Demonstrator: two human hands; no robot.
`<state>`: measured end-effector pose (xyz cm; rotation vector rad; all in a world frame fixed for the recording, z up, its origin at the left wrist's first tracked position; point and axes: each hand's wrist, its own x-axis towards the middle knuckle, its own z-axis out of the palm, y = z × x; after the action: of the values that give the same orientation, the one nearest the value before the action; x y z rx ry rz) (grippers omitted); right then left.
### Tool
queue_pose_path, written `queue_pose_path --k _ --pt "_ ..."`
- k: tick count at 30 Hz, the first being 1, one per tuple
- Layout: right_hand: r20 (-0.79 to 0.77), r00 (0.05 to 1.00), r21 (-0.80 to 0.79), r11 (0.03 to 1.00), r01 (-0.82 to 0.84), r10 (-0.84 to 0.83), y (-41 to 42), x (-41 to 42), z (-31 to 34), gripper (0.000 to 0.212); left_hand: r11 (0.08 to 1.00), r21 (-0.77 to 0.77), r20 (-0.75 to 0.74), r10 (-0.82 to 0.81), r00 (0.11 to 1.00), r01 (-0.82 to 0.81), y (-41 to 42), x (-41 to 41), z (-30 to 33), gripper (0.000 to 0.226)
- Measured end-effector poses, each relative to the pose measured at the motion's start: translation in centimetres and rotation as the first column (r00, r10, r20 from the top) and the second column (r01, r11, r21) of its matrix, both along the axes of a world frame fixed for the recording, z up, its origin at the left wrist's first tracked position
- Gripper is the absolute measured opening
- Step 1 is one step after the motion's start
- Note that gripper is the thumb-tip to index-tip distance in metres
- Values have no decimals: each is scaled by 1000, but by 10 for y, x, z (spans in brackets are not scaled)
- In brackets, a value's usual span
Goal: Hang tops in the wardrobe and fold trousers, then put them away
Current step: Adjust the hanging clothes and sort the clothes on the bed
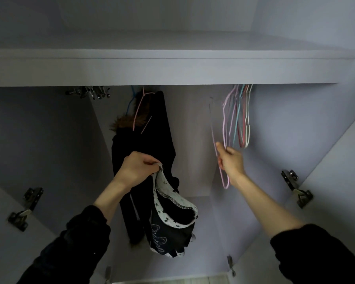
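Your left hand pinches the dark star-trimmed top by its collar; it hangs lengthwise toward 6 o'clock, centre frame. At 3 o'clock of it, your right hand curls round a pink hanger.

Your wardrobe reads pale lilac-grey all over. The top you hold is black with white looping print, its neckline trimmed in white cloth dotted with small black stars. The coat hanging behind it is black, with a brown fur trim. The empty hangers come in pink, lilac, pale blue and white.
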<state>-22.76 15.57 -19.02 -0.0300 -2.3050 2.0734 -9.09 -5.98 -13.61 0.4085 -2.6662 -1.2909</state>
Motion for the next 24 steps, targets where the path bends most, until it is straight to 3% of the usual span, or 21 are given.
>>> queue_pose_path --k 3,7,10,14,17,20,24 --pt "-1 999 -32 999 -41 41 17 23 -22 39 1000 2 13 -1 1000 1 6 6 -5 14" --pt "201 932 -261 933 -245 301 22 20 -19 9 1000 19 33 18 999 -19 11 8 -12 13" --pt "383 870 -227 945 -236 309 23 18 -21 22 998 48 47 37 998 -39 13 10 -17 13" --pt "457 828 -178 945 -273 325 30 27 -27 40 989 108 75 96 993 -104 6 15 -27 15" --pt "426 821 -36 914 -405 380 37 30 -27 45 969 177 99 156 983 -172 0 16 -36 16" --pt "317 886 118 912 -392 340 38 29 -24 45 956 202 144 187 972 -214 -5 18 -44 16" --pt "207 924 111 931 -348 321 43 26 -22 50 938 128 178 297 938 -321 -9 18 -53 11"
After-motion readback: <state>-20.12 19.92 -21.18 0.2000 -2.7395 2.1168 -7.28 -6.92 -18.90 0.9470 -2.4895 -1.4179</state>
